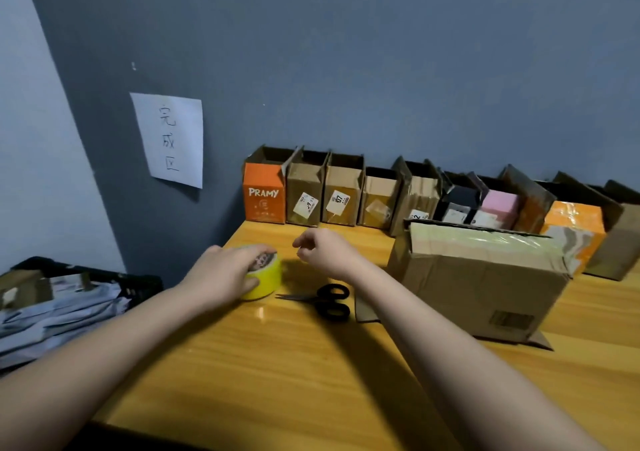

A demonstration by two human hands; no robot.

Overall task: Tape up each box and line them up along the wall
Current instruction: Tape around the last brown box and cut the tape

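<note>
On the wooden table (311, 364), black scissors (325, 300) lie just beside the yellow tape roll (268, 272), which the left hand (221, 274) grasps from above. The right hand (323, 251) hovers past the scissors, fingers loosely curled, holding nothing. To the right stands a taped cardboard box (474, 277); farther back, a row of open boxes (346, 191) lines the blue wall (346, 69).

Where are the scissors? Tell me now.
In the head view, the scissors lie flat on the wooden table, centre frame, between the yellow tape roll and the large cardboard box.
</note>
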